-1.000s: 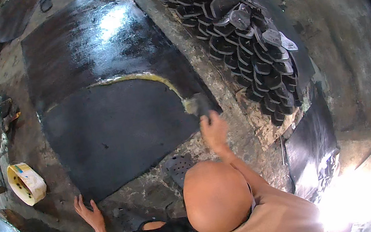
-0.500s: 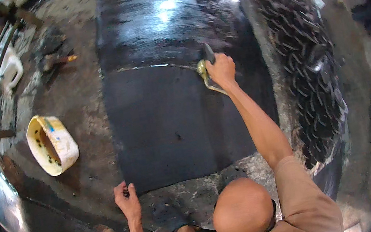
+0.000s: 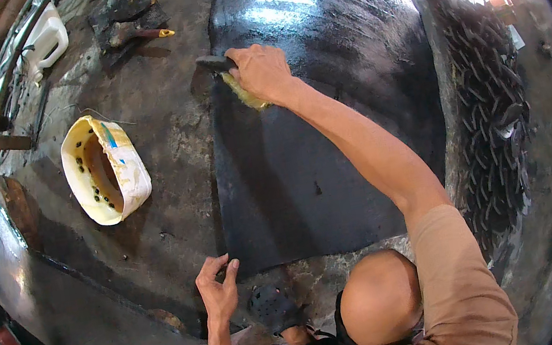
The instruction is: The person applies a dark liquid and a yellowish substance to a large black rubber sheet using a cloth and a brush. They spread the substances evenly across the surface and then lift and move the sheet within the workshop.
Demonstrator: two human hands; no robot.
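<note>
I'm clamping my right hand [image 3: 262, 70] on the stiff brush [image 3: 219, 66]; left hand [image 3: 217, 294], fingers spread, pinning the limp rubber sheet [image 3: 306, 182] edge.

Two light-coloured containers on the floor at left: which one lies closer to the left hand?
The cut-open cream tub with the brown-stained inside. It sits just up-left of the left hand. The white jug with a handle lies far off, near the top-left rim.

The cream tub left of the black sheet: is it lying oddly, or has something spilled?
The cream tub lies tipped on its side on the floor, mouth open toward the camera. Its inside is stained brown with dark specks. No spill shows around it. The black sheet lies flat.
</note>
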